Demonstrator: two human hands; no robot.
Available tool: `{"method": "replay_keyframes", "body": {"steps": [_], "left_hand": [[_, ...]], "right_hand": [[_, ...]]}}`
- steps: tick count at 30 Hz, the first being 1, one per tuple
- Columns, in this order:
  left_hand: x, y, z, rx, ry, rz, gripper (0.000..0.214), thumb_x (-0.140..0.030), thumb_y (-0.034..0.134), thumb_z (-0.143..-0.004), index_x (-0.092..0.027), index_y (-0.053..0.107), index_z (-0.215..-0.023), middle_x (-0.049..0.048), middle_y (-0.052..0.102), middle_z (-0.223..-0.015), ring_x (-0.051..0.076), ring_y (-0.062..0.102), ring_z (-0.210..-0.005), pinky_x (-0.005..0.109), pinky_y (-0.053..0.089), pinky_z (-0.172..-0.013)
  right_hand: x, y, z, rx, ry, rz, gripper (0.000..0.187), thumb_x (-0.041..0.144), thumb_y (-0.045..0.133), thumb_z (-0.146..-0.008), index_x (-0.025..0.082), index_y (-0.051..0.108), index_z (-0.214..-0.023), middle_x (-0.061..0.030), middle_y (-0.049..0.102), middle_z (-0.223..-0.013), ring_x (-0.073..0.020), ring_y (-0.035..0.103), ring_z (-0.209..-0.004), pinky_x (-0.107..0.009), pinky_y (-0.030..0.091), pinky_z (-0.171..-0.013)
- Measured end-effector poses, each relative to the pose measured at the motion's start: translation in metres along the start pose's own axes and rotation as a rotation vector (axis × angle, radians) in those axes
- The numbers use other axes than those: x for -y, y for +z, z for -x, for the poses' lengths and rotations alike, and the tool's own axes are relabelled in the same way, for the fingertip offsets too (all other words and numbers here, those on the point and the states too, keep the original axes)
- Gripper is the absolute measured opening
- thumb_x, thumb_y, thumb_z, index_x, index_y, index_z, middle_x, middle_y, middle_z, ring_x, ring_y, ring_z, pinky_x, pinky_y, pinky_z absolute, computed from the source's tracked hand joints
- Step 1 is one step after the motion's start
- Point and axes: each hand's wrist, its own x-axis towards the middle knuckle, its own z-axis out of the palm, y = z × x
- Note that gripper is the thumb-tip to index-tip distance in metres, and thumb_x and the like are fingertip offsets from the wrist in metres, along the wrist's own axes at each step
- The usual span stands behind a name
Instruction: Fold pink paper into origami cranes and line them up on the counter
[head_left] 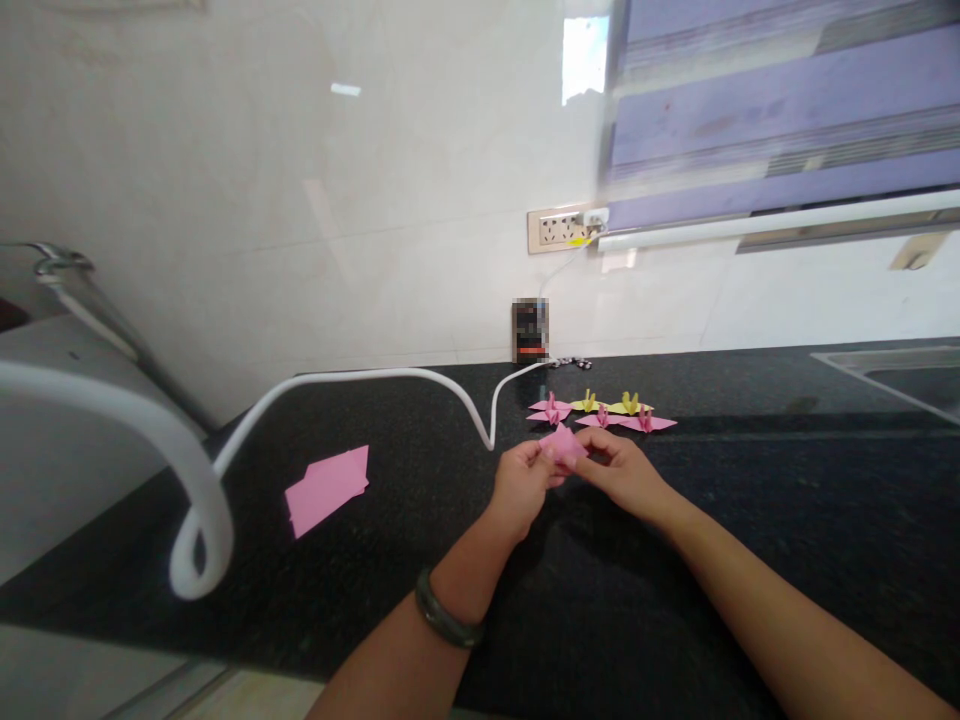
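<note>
Best done slowly: pinching the pink folded paper [562,446] close to the crease with fingertips only, keeping the edges lined up before pressing, and holding the piece low over the bench [750,520] so a slip drops it nowhere far. Worth keeping both thumbs on top and pressing outward from the middle, not tugging, since thin paper of this kind probably tears at a worked fold. Left hand [523,484] closed on the paper's left side, fingers curled under, wrist bent slightly inward, a dark bangle [447,612] on the forearm. Right hand [626,472] closed on the right side, thumb and forefinger meeting at the paper's upper edge, forearm coming in diagonally from the lower right. Paper held between the two, just above the dark surface, near the middle of the bench and a little toward its back edge. Just behind, toward the wall, a row of finished paper cranes [602,412], pink and yellow. Off to the left, well apart, a flat pink sheet [328,490], and a white cable [375,377] looping across toward the left edge.
</note>
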Motion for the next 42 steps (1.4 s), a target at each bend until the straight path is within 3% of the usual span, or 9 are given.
{"method": "replay_keyframes", "body": {"steps": [3,10,15,21,28,33,37,42], "left_hand": [[0.000,0.001,0.001,0.037,-0.019,-0.035,0.029,-0.029,0.055,-0.068,-0.011,0.055,-0.090,0.0072,0.061,-0.078,0.011,0.058,-0.067,0.019,0.044,-0.058],[0.002,0.000,0.002,0.111,-0.038,-0.223,0.028,-0.035,0.050,-0.070,-0.011,0.054,-0.083,0.0071,0.061,-0.077,0.006,0.052,-0.042,0.016,0.034,-0.037],[0.001,0.000,0.002,0.083,-0.018,-0.256,0.024,-0.034,0.050,-0.069,-0.011,0.055,-0.073,0.0041,0.060,-0.067,0.005,0.047,-0.037,0.016,0.032,-0.035],[0.003,-0.001,0.000,0.023,-0.013,-0.269,0.015,-0.025,0.049,-0.069,-0.011,0.054,-0.071,-0.0031,0.047,-0.043,0.006,0.046,-0.036,0.015,0.031,-0.035],[0.000,0.002,0.001,0.022,-0.039,-0.181,0.013,-0.019,0.044,-0.070,-0.011,0.054,-0.073,-0.0015,0.050,-0.047,0.006,0.049,-0.038,0.015,0.034,-0.038],[-0.003,0.004,0.001,0.021,-0.109,-0.117,0.012,-0.016,0.043,-0.069,-0.010,0.053,-0.072,-0.0011,0.051,-0.046,0.007,0.050,-0.039,0.015,0.035,-0.039],[-0.004,0.003,0.002,0.067,-0.137,-0.071,0.012,-0.013,0.045,-0.064,-0.010,0.053,-0.073,-0.0007,0.052,-0.048,0.007,0.051,-0.042,0.016,0.037,-0.041],[-0.005,0.002,0.002,0.123,-0.145,0.041,0.017,-0.026,0.047,-0.068,-0.010,0.051,-0.074,0.0012,0.053,-0.055,0.008,0.053,-0.045,0.017,0.038,-0.042]], "right_hand": [[-0.003,0.000,0.000,-0.034,-0.048,0.084,0.015,0.029,0.052,-0.071,0.016,0.059,-0.071,-0.0022,0.057,-0.073,-0.0141,0.050,-0.068,-0.027,0.040,-0.064],[-0.006,-0.002,0.000,-0.077,-0.038,0.042,0.021,0.033,0.047,-0.076,0.016,0.057,-0.069,-0.0019,0.055,-0.070,-0.0125,0.048,-0.063,-0.026,0.039,-0.059],[0.000,-0.001,0.001,-0.013,-0.067,0.003,0.018,0.032,0.050,-0.075,0.017,0.059,-0.072,-0.0021,0.055,-0.072,-0.0127,0.049,-0.066,-0.026,0.040,-0.061],[0.005,0.000,0.002,0.107,-0.060,-0.033,0.022,0.031,0.057,-0.069,0.020,0.064,-0.086,-0.0036,0.055,-0.084,-0.0145,0.051,-0.076,-0.029,0.042,-0.070],[0.003,-0.002,0.002,0.144,-0.071,-0.037,0.020,0.027,0.057,-0.069,0.021,0.065,-0.086,-0.0029,0.054,-0.078,-0.0143,0.051,-0.074,-0.029,0.041,-0.069],[0.004,0.000,0.002,0.089,-0.099,-0.045,0.013,0.026,0.060,-0.066,0.017,0.060,-0.075,-0.0030,0.053,-0.080,-0.0139,0.051,-0.072,-0.027,0.042,-0.066],[0.001,0.002,0.002,0.024,-0.052,-0.033,0.017,0.028,0.061,-0.064,0.016,0.049,-0.064,0.0006,0.048,-0.069,-0.0105,0.046,-0.062,-0.024,0.040,-0.059],[-0.002,0.004,0.003,0.005,0.004,0.000,0.020,0.032,0.059,-0.066,0.017,0.047,-0.067,0.0029,0.043,-0.062,-0.0088,0.041,-0.056,-0.021,0.038,-0.052]]}}
